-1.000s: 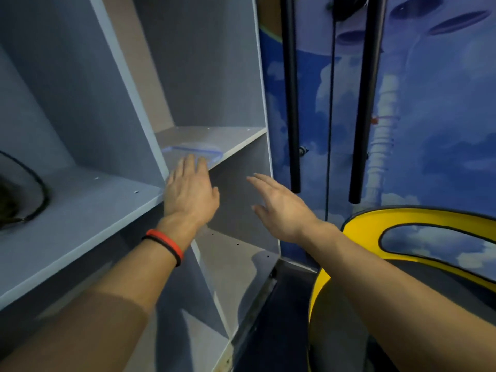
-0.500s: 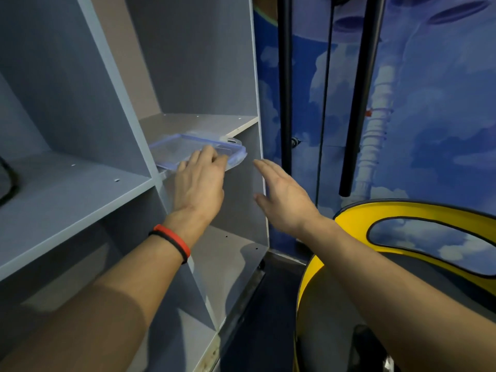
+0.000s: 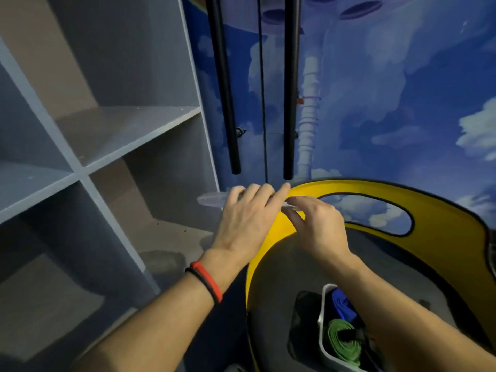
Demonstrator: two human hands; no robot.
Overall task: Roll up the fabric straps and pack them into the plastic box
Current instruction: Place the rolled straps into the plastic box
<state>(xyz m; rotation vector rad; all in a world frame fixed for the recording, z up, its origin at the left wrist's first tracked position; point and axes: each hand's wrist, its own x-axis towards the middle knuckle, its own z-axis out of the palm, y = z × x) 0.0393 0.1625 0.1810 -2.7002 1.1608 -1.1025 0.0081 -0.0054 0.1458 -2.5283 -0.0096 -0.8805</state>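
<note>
The clear plastic lid [image 3: 212, 201] has left the grey shelf [image 3: 128, 130], gripped by my left hand [image 3: 241, 218] and right hand [image 3: 316, 226] beyond the white plastic box [image 3: 323, 326] of rolled fabric straps [image 3: 342, 342]; closing remains, I judge.

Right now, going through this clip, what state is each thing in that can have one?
Clear lid: off the box, held edge-on in the air.
Left hand: fingers curled over the lid, gripping it.
Right hand: pinches the lid's right end.
Plastic box: uncovered, straps inside.
Green strap: rolled up, in the box.
Blue strap: in the box; roll not clear.
</note>
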